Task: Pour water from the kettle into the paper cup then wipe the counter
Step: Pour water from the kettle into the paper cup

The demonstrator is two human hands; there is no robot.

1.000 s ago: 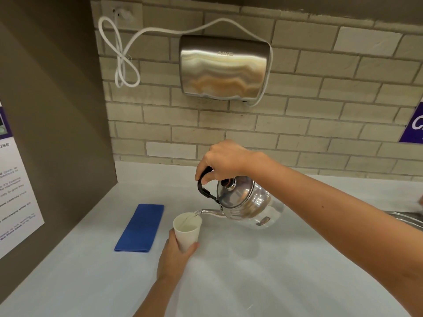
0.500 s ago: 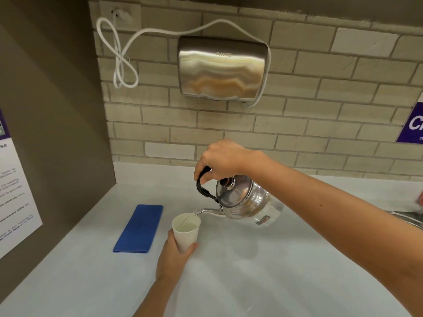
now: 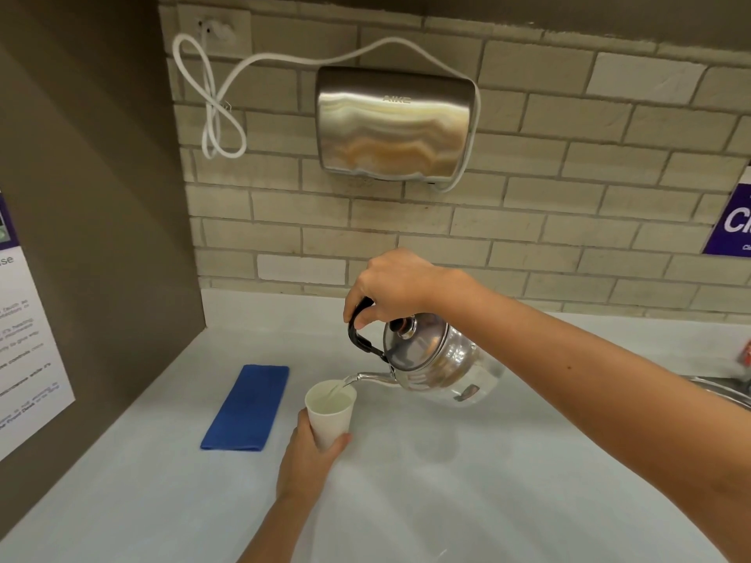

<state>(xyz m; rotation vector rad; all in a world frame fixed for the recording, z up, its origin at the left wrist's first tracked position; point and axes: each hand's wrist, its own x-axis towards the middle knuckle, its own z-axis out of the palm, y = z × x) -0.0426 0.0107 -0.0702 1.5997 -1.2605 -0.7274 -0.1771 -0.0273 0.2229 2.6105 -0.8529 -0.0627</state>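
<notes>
A shiny steel kettle (image 3: 435, 359) hangs tilted to the left above the counter, held by its black handle in my right hand (image 3: 392, 284). A thin stream of water runs from its spout into a white paper cup (image 3: 331, 416). The cup stands on the pale counter (image 3: 447, 481) with my left hand (image 3: 309, 457) wrapped around its lower part. Water fills much of the cup. A folded blue cloth (image 3: 248, 408) lies flat on the counter to the left of the cup, untouched.
A steel hand dryer (image 3: 392, 123) with a looped white cord hangs on the brick wall behind. A brown side wall with a poster (image 3: 24, 351) closes the left. A metal sink rim (image 3: 727, 394) shows at the right edge.
The pour continues with both hands holding steady. The water level in the cup looks slightly higher.
</notes>
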